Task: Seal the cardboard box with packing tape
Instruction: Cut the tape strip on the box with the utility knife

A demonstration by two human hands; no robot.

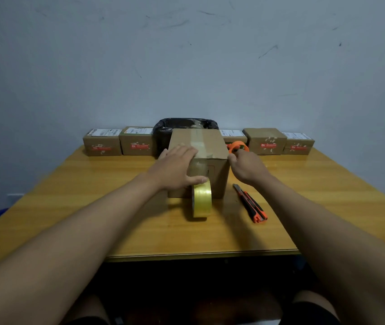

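Note:
A brown cardboard box (212,146) stands in the middle of the wooden table (93,184), flaps closed. A strip of clear tape (198,143) runs along its top seam and down the near face. The yellowish tape roll (201,201) stands on edge in front of the box, still joined to that strip. My left hand (175,167) lies flat over the box's near top edge, thumb pressing the tape on the front face. My right hand (245,167) rests against the box's right near corner, fingers curled, holding nothing that I can see.
An orange and black utility knife (250,204) lies to the right of the roll. Orange scissors (238,146) sit behind the right hand. A black-lined bin (182,125) and several small labelled boxes (102,143) line the table's far edge by the wall.

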